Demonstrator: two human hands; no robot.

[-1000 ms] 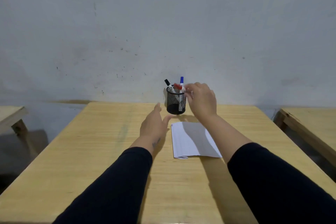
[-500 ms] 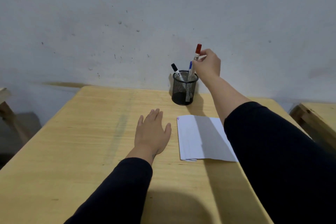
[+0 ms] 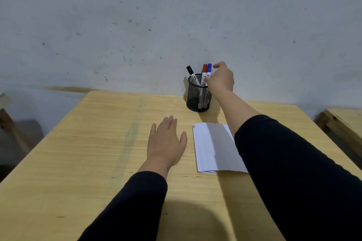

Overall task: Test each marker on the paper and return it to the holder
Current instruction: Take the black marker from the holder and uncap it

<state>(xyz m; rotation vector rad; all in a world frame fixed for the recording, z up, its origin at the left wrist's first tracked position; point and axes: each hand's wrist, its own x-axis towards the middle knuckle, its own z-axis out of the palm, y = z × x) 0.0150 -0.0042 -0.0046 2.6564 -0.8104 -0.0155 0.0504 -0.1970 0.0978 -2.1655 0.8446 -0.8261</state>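
Observation:
A black mesh holder stands at the far edge of the wooden table, against the wall. In it stand a black-capped marker, a red-capped marker and a blue-capped marker. My right hand is at the holder's right rim. Its thumb touches the red and blue barrels and its index finger is lifted behind the blue cap, so whether it grips one is unclear. White paper, with small red and blue marks at its far left corner, lies in front of the holder. My left hand rests flat and empty beside the paper.
A grey scuffed wall rises right behind the table. Another wooden table stands to the right and part of one to the left. My right sleeve covers the paper's right side.
The red marker, held high above the holder half a second ago, now stands down inside it. My right hand has dropped to the rim. My left hand lies flat as before.

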